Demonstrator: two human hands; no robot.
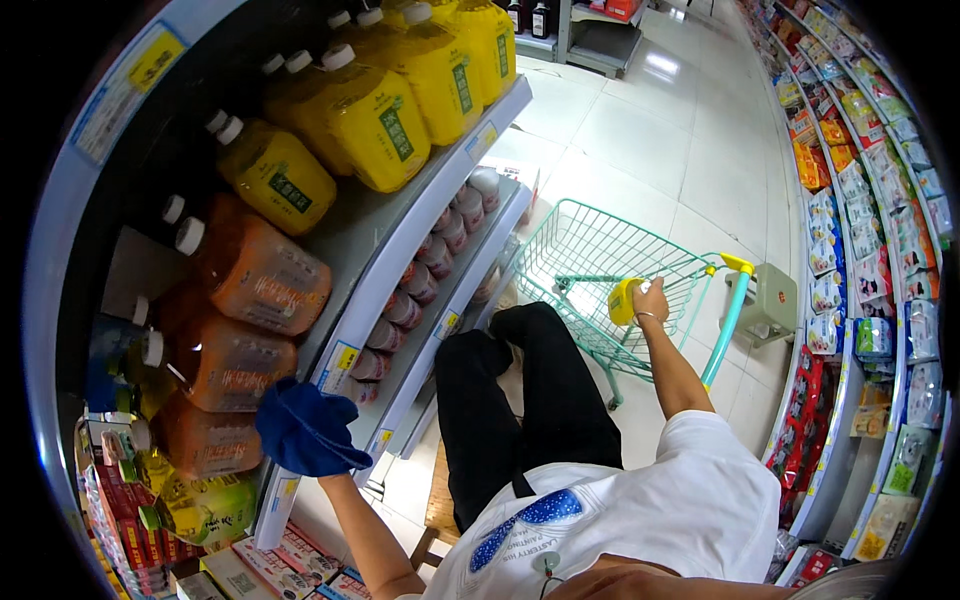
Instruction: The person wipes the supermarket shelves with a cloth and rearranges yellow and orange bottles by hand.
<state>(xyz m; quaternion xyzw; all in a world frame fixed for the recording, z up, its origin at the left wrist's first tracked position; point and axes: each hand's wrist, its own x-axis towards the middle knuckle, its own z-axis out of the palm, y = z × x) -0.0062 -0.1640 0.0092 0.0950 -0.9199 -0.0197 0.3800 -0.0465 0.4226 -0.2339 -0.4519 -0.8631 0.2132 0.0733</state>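
Note:
A dark blue cloth [310, 430] is bunched around my left hand [333, 484], at the shelf's front edge beside the orange drink bottles [235, 370]. The cloth hides those fingers, but the hand holds it. My right hand [650, 300] is closed round the white-capped top of a yellow drink bottle [623, 303]. It holds this bottle tilted over the near side of a green wire shopping cart [560, 212]; whether the bottle touches the cart, I cannot tell. Similar yellow bottles [375, 125] stand on the upper shelf at the left.
Several cans [435, 258] line the lower shelf [455, 290]. I sit on a wooden stool [440, 495], legs toward the cart. A grey-green box-like object [770, 305] stands beside the cart's handle [735, 300]. Shelves of packaged goods [865, 200] run along the right; boxes [270, 570] lie lower left.

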